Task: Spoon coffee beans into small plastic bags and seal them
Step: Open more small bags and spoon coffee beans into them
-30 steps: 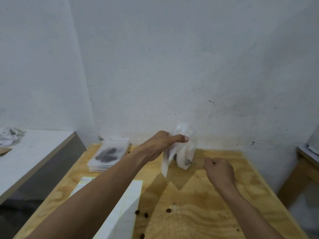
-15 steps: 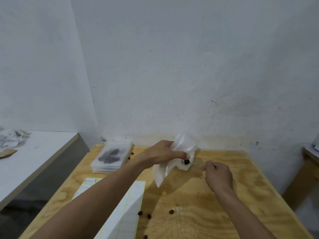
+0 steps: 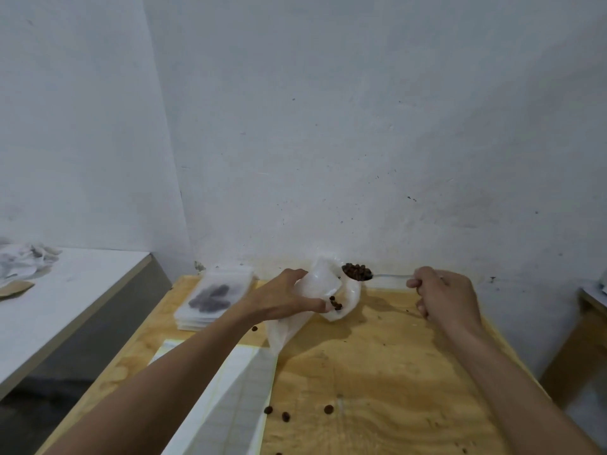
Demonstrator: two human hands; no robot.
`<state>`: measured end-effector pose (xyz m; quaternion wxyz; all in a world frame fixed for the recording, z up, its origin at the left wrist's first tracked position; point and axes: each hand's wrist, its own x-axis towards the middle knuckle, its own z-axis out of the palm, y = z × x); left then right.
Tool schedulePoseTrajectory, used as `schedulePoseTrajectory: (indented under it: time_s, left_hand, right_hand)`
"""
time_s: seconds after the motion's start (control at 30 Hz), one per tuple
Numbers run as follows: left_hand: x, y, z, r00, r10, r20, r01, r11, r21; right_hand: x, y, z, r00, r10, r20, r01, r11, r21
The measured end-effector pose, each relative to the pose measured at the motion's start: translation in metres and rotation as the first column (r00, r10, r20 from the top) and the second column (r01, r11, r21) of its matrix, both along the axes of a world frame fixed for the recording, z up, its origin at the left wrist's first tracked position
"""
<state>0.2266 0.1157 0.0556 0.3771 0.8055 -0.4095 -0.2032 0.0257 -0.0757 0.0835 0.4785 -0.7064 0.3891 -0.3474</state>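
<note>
Left hand was clamped on a floppy plastic bag, right hand pinched a spoon heaped with beans right at its mouth.

A plastic bag is sitting on the table near the wall, with a stack of filled bags lying to its left. A loaded spoon is hanging just right of the bag's mouth, and loose beans are lying nearer the front edge beside a sheet.
</note>
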Motion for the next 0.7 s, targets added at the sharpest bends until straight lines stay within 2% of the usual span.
schedulePoseTrajectory:
  time_s: [0.2,0.27,0.37,0.47,0.53,0.6,0.7]
  left_hand:
    - [-0.003,0.0,-0.007,0.999,-0.048,0.022,0.048,0.998,-0.033]
    - [-0.005,-0.001,-0.008,0.999,-0.04,0.03,0.041,0.999,-0.036]
    - [-0.006,-0.001,-0.004,0.997,-0.019,0.074,0.018,1.0,0.005]
    - [-0.006,0.001,0.0,1.0,0.007,-0.018,-0.007,0.999,-0.032]
    - [-0.007,0.007,0.005,0.994,0.02,-0.112,-0.027,0.998,-0.063]
    - [-0.009,0.011,0.008,0.975,0.002,-0.221,-0.021,0.996,-0.085]
    - [-0.013,0.009,0.011,0.95,-0.038,-0.309,0.015,0.997,-0.076]
  right_hand:
    - [0.008,0.004,0.022,0.991,0.129,-0.039,-0.132,0.987,-0.088]
    - [0.011,0.011,0.024,0.977,0.18,-0.114,-0.202,0.953,-0.226]
    - [0.016,0.021,0.027,0.962,0.208,-0.175,-0.269,0.829,-0.491]
    - [0.018,0.022,0.031,0.985,0.128,-0.116,-0.173,0.719,-0.674]
    - [0.017,0.016,0.029,0.995,0.056,-0.084,-0.099,0.711,-0.696]
    - [0.017,0.011,0.019,0.991,0.012,-0.137,-0.103,0.723,-0.683]
    - [0.02,0.012,-0.012,0.952,-0.022,-0.305,-0.192,0.733,-0.653]
